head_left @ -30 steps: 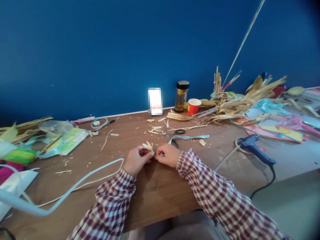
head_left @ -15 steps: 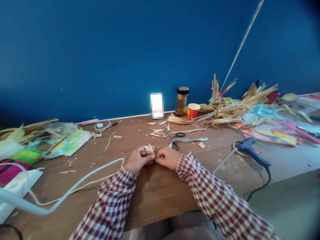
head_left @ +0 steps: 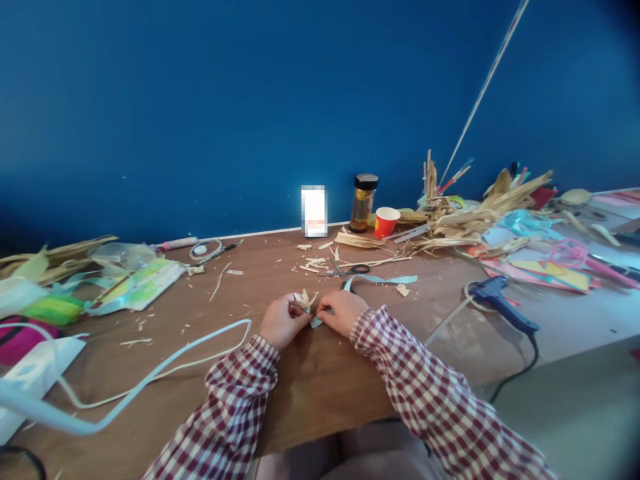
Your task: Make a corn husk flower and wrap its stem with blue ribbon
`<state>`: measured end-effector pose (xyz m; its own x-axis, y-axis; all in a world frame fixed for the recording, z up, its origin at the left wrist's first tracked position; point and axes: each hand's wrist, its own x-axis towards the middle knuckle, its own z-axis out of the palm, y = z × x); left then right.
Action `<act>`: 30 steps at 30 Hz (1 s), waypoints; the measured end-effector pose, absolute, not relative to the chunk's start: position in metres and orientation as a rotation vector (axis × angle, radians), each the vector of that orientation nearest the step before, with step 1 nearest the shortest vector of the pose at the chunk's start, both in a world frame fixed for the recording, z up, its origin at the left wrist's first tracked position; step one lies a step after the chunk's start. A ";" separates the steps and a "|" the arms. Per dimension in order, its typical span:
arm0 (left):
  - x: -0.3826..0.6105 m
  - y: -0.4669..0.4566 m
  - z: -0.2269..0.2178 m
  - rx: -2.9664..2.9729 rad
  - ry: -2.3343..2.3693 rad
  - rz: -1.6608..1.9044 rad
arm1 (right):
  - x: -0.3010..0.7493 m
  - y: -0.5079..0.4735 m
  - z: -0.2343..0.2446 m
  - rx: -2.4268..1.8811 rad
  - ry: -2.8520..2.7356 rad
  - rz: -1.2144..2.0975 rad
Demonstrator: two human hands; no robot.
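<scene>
Between the fingers of my left hand (head_left: 284, 321) is a small pale husk flower (head_left: 305, 300), its petals pointing up. My right hand (head_left: 342, 312) is closed close beside it, pinching a light blue ribbon (head_left: 317, 323) whose short end shows below the fingertips. The ribbon's long part runs behind my right hand and out to the right across the table. Just beyond that hand lie black-handled scissors (head_left: 359, 269), partly covered by the ribbon. My fingers hide where ribbon and flower meet.
Husk scraps (head_left: 315, 263) litter the wooden table (head_left: 300, 393). A blue glue gun (head_left: 505, 303) lies right, its cord hanging over the edge. A red paper cup (head_left: 387, 223) and a lidded bottle (head_left: 364, 203) stand at the back. A white cable (head_left: 165, 370) loops at left.
Both hands have shifted slightly to the right. The ribbon's short end now shows under my right fingertips, and the husk flower has tilted a little.
</scene>
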<state>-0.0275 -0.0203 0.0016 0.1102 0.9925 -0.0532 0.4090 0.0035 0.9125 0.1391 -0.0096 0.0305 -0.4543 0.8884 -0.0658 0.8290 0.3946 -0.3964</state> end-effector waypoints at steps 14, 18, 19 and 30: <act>-0.029 -0.022 -0.003 1.485 1.467 0.932 | 0.169 -0.004 0.040 -1.739 -2.502 0.374; -0.028 -0.023 0.000 1.468 1.467 0.899 | 0.177 -0.009 0.044 -1.719 -2.591 0.209; -0.027 -0.023 0.001 1.463 1.463 0.897 | 0.177 -0.012 0.045 -1.720 -2.580 0.159; -0.028 -0.021 0.004 1.479 1.487 0.872 | 0.192 -0.016 0.049 -1.729 -2.686 -0.056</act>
